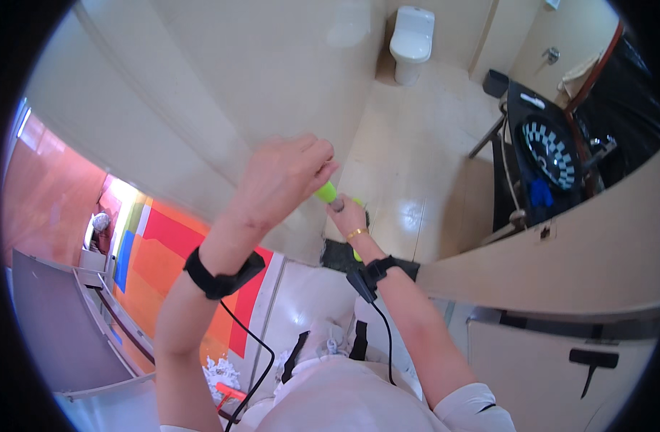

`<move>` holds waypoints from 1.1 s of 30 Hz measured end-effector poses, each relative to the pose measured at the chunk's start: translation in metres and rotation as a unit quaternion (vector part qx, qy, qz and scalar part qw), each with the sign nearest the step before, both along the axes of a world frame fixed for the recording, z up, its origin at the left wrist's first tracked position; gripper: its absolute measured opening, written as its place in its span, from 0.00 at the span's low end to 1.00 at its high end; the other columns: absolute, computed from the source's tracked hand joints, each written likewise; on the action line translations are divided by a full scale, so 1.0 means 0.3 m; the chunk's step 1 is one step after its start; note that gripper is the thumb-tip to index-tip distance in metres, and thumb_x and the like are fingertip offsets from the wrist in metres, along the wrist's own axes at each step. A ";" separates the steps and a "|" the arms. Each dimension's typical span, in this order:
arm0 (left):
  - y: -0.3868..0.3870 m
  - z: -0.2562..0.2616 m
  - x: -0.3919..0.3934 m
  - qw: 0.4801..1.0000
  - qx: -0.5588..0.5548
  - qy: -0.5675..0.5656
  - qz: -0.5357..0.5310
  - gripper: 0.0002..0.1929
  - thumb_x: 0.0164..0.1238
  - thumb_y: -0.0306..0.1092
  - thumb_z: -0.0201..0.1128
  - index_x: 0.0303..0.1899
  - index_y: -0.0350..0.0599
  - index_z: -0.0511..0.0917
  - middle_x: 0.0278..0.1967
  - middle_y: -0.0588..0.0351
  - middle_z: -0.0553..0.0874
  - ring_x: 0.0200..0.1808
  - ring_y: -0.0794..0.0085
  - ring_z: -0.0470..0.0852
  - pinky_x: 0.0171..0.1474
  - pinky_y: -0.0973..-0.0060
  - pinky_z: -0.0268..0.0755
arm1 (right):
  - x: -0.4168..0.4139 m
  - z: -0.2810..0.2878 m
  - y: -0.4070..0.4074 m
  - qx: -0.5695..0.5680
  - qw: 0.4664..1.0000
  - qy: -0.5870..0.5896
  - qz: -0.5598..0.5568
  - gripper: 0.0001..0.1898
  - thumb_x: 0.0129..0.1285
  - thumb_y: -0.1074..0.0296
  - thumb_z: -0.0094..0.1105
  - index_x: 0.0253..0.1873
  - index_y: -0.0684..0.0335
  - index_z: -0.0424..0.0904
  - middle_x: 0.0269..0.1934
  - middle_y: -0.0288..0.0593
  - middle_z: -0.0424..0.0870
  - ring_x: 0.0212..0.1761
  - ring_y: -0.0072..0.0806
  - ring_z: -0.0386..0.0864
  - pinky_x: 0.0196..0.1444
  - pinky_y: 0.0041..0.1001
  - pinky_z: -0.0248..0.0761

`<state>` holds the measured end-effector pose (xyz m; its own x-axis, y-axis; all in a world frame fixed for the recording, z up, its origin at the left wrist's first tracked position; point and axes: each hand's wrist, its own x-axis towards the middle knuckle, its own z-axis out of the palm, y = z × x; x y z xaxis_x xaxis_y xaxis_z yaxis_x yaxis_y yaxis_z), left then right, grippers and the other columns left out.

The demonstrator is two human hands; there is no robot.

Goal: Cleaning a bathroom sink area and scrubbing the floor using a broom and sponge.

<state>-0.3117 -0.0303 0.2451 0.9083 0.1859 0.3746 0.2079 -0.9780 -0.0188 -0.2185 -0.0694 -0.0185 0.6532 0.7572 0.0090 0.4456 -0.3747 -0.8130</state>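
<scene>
My left hand [287, 173] is closed around the upper end of a long-handled cleaning tool with a lime-green grip [325, 191]. Just below it, my right hand [350, 218] grasps the same handle, with a grey section [337, 204] showing between the two. More lime green shows around my right hand and wrist. Dark bristle-like material appears beside that hand, but the tool's head is mostly hidden. Both hands are held over a doorway with a dark threshold [338, 255]. Each forearm wears a black strap with a cable.
Ahead on the tiled floor [400, 178] stands a white toilet [411, 46]. To the right are a bin [495, 83] and a black counter with a checkered basin [548, 154] and blue cloth [540, 193]. A pale wall [292, 81] rises left; white mop strands [222, 372] lie lower left.
</scene>
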 end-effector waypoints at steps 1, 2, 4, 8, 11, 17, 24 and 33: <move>0.009 -0.005 0.035 0.999 -0.022 -0.043 -0.013 0.07 0.51 0.32 0.60 0.30 0.43 0.71 0.24 0.57 0.76 0.25 0.67 0.74 0.30 0.74 0.65 | 0.036 -0.002 0.018 0.004 1.000 -0.008 0.007 0.13 0.49 0.57 0.57 0.34 0.59 0.74 0.28 0.49 0.78 0.32 0.46 0.75 0.34 0.37 0.67; 0.011 -0.014 0.061 0.995 -0.051 -0.083 -0.031 0.08 0.51 0.33 0.60 0.32 0.43 0.72 0.24 0.57 0.76 0.25 0.69 0.75 0.30 0.76 0.66 | 0.054 -0.006 0.014 -0.028 0.999 0.000 0.025 0.14 0.47 0.57 0.57 0.37 0.58 0.74 0.29 0.49 0.78 0.33 0.45 0.75 0.36 0.37 0.68; 0.014 -0.017 0.090 0.982 -0.161 -0.097 0.020 0.09 0.50 0.33 0.61 0.33 0.43 0.72 0.24 0.57 0.77 0.25 0.70 0.76 0.29 0.77 0.66 | 0.086 -0.011 0.016 -0.061 0.997 0.005 0.047 0.16 0.46 0.56 0.58 0.39 0.58 0.74 0.30 0.48 0.79 0.34 0.43 0.76 0.37 0.37 0.69; 0.035 -0.077 0.115 0.926 -0.311 -0.190 0.104 0.10 0.49 0.32 0.62 0.33 0.43 0.72 0.20 0.57 0.77 0.24 0.72 0.76 0.28 0.79 0.67 | 0.106 -0.037 0.048 -0.045 0.996 -0.013 0.078 0.15 0.46 0.58 0.57 0.37 0.58 0.74 0.30 0.48 0.79 0.33 0.42 0.77 0.36 0.36 0.69; 0.073 -0.061 0.148 0.935 -0.279 -0.197 0.090 0.09 0.49 0.31 0.61 0.32 0.43 0.72 0.22 0.57 0.77 0.24 0.72 0.76 0.28 0.79 0.67 | 0.148 -0.033 0.073 0.001 0.995 -0.007 0.104 0.13 0.46 0.58 0.57 0.35 0.59 0.74 0.28 0.48 0.78 0.32 0.43 0.76 0.34 0.37 0.69; 0.127 -0.072 0.193 0.947 -0.216 -0.235 0.036 0.08 0.50 0.31 0.60 0.30 0.42 0.71 0.24 0.58 0.76 0.24 0.75 0.74 0.29 0.79 0.67 | 0.195 -0.028 0.088 0.009 0.993 0.015 0.118 0.13 0.46 0.57 0.58 0.32 0.60 0.73 0.25 0.50 0.77 0.30 0.46 0.75 0.33 0.38 0.68; 0.261 -0.070 0.264 0.766 -0.539 -0.330 0.119 0.09 0.56 0.34 0.58 0.26 0.43 0.68 0.19 0.63 0.72 0.21 0.83 0.69 0.25 0.83 0.62 | 0.214 0.062 0.282 -0.017 0.995 0.014 0.100 0.17 0.46 0.53 0.59 0.32 0.63 0.73 0.27 0.51 0.78 0.32 0.47 0.75 0.34 0.38 0.67; 0.406 0.062 0.177 0.721 -0.549 -0.417 0.073 0.10 0.56 0.35 0.59 0.25 0.42 0.67 0.17 0.62 0.71 0.20 0.82 0.68 0.26 0.82 0.63 | 0.157 0.221 0.447 -0.036 0.997 -0.004 0.073 0.21 0.46 0.47 0.56 0.35 0.61 0.73 0.29 0.51 0.78 0.35 0.47 0.75 0.38 0.39 0.65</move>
<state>-0.2588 0.0914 0.2636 0.3930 0.8571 0.3332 -0.1990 -0.2744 0.9408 -0.1713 0.0646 0.0479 0.5366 0.8426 -0.0450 0.5054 -0.3637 -0.7825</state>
